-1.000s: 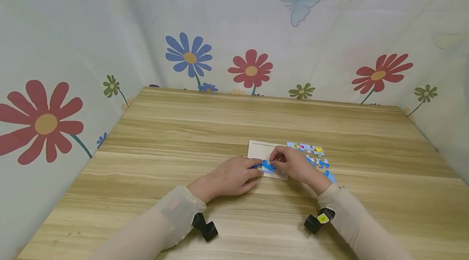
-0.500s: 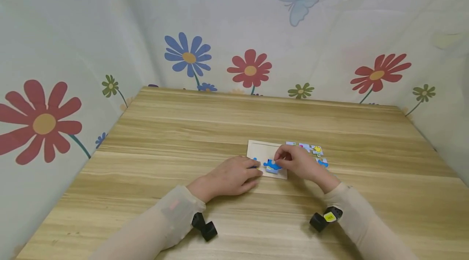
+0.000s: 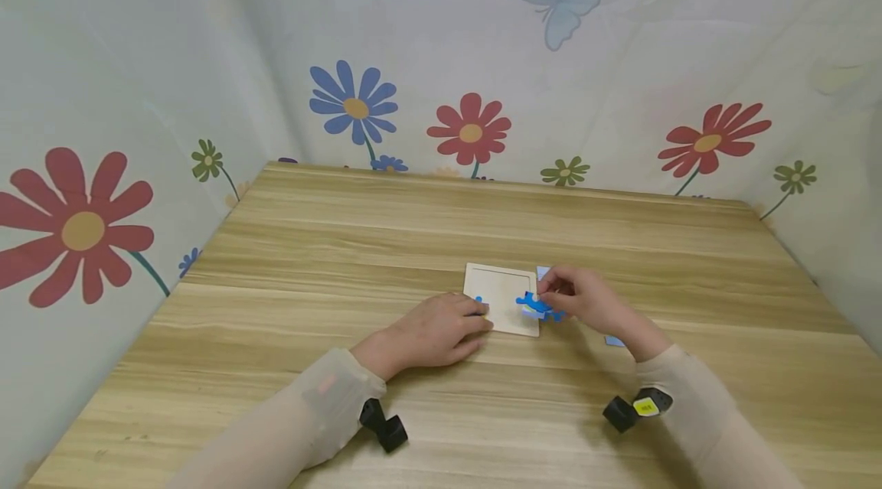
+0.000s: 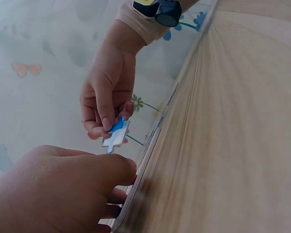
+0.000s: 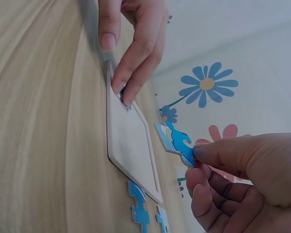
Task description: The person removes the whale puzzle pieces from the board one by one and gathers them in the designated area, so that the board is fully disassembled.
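My right hand (image 3: 586, 304) pinches a blue jigsaw piece (image 3: 532, 305) between thumb and fingertips, raised over the right edge of a pale wooden puzzle tray (image 3: 504, 282). In the right wrist view the piece (image 5: 175, 142) is tilted and apart from the tray (image 5: 128, 141). My left hand (image 3: 441, 332) rests at the tray's left side, its fingertips pressing on another blue jigsaw piece (image 3: 479, 301) inside the rim. The fingers hide most of that piece.
Loose jigsaw pieces (image 5: 139, 206) lie on the wooden table (image 3: 358, 229) just right of the tray, mostly hidden by my right hand in the head view. A pale blue piece (image 3: 615, 340) shows below the right wrist. A flowered cloth (image 3: 413, 30) hangs behind the table.
My right hand has lifted its blue piece from beside the left fingertips and carried it rightward to the tray's right edge. My left hand has stayed in place.
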{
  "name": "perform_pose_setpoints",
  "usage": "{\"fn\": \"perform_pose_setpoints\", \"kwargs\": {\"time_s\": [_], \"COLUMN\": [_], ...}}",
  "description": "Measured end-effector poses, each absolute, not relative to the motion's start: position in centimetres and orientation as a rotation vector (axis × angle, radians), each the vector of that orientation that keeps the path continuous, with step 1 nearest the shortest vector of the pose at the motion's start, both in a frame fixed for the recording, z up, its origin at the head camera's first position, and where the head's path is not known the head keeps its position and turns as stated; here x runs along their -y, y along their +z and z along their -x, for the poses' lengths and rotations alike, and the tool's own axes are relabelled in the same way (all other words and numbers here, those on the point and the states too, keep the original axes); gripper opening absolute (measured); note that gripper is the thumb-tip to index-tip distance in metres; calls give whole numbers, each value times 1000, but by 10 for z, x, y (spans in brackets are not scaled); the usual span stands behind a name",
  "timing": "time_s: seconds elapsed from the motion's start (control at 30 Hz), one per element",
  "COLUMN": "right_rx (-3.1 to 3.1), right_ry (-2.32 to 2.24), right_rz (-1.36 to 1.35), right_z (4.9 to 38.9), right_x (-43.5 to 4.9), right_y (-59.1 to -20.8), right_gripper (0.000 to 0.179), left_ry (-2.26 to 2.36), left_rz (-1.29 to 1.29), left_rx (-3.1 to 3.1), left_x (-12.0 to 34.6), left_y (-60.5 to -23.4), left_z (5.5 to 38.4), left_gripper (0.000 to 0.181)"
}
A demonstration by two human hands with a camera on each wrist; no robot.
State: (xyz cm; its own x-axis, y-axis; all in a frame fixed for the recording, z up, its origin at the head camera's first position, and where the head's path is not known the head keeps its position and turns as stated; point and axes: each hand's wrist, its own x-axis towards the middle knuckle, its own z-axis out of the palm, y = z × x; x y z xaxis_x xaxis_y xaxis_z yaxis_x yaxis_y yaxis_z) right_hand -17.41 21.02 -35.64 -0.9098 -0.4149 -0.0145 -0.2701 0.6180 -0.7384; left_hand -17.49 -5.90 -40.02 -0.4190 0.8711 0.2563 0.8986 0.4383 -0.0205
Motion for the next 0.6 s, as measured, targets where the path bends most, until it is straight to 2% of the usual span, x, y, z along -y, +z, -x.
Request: {"fn": "perform_pose_setpoints", "kwargs": {"time_s": [0.6], "right_rx": [-2633], "right_ry": [-1190], "right_rz": [544], "right_z": [168], "right_x": [-232], "right_y": [-346], "right_gripper": [10], "left_ry": [-181], "left_rz": [1523], "left_rx": [2497], "left_x": [58], "left_y": [-400], "left_z": [173], "left_gripper": [24]}}
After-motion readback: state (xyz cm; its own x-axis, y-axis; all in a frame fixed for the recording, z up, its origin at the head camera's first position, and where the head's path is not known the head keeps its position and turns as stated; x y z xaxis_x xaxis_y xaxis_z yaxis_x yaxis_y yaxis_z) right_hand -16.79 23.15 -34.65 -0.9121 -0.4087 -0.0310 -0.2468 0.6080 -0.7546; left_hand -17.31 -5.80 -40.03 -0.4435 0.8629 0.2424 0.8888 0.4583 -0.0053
